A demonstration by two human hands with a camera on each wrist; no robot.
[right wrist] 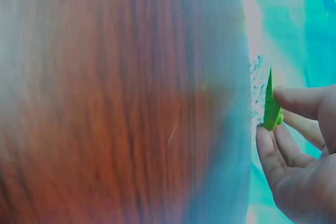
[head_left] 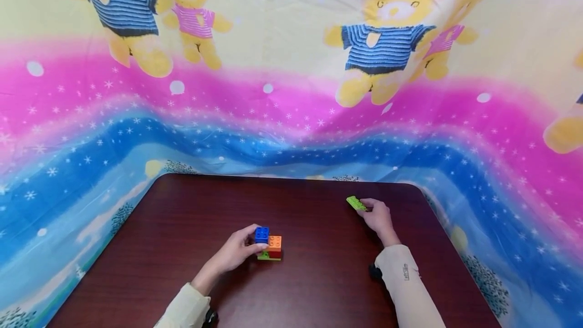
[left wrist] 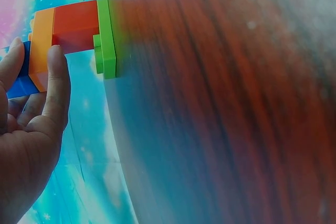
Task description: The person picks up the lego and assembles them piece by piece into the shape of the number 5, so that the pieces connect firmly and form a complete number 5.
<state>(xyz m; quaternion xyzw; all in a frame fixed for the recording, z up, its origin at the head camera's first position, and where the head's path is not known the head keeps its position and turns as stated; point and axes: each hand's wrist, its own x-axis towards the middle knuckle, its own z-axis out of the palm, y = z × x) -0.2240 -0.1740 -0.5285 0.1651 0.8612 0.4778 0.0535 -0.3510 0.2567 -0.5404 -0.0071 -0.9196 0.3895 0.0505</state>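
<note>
My left hand (head_left: 234, 250) grips a small stack of toy building bricks close over the table, left of its middle. On top sits a blue brick (head_left: 261, 234), overhanging an orange brick (head_left: 275, 242). Below the orange one is a red brick (left wrist: 76, 24), and a light green flat plate (left wrist: 107, 40) forms the base. In the left wrist view, a thumb and fingertips lie against the blue and orange bricks. Toward the far right, my right hand (head_left: 378, 216) pinches a second light green plate brick (head_left: 355, 203), seen edge-on as a thin green piece (right wrist: 271, 106) in the right wrist view.
A dark reddish-brown wooden table (head_left: 314, 287) with rounded far corners lies under both hands. Behind and beside it hangs a cloth (head_left: 282, 110) printed with bears and snowflakes, meeting the table's far and side edges.
</note>
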